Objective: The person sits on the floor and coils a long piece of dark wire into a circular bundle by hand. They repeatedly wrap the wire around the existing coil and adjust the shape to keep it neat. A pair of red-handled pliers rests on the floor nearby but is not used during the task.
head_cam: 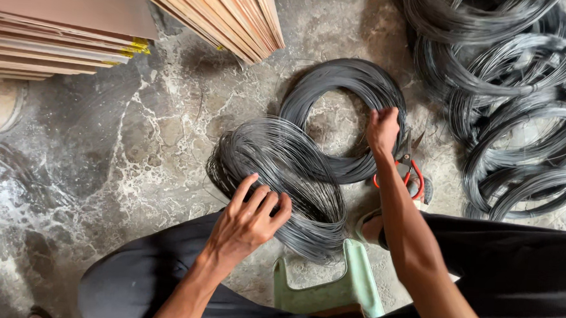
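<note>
Two linked loops of thin dark grey steel wire (309, 160) are lying on the mottled grey concrete floor (99, 167) in front of us, twisted into a figure of eight. We are pressing our left hand (248, 222) down on the near loop, its fingers (264, 200) spread and curled over the strands rather than pinching any one of them. Our right hand (382, 129) is gripping the far loop at its right edge, fingers closed around a bundle of the strands.

We judge that we are sorting and steadying the coil, holding one half flat while handling the other. Whatever follows calls for a firm hold on both halves, since such springy wire looks ready to slip loose and tangle.

Just beside the right wrist, red-handled cutting pliers (408, 170) are resting on the floor, partly hidden by the forearm. A pale green plastic stool (337, 283) is showing between our black-trousered knees. More dark wire coils (522, 95) are heaped at the upper right, well apart from our hands, and stacked light brown plywood sheets (55, 27) are filling the upper left.
</note>
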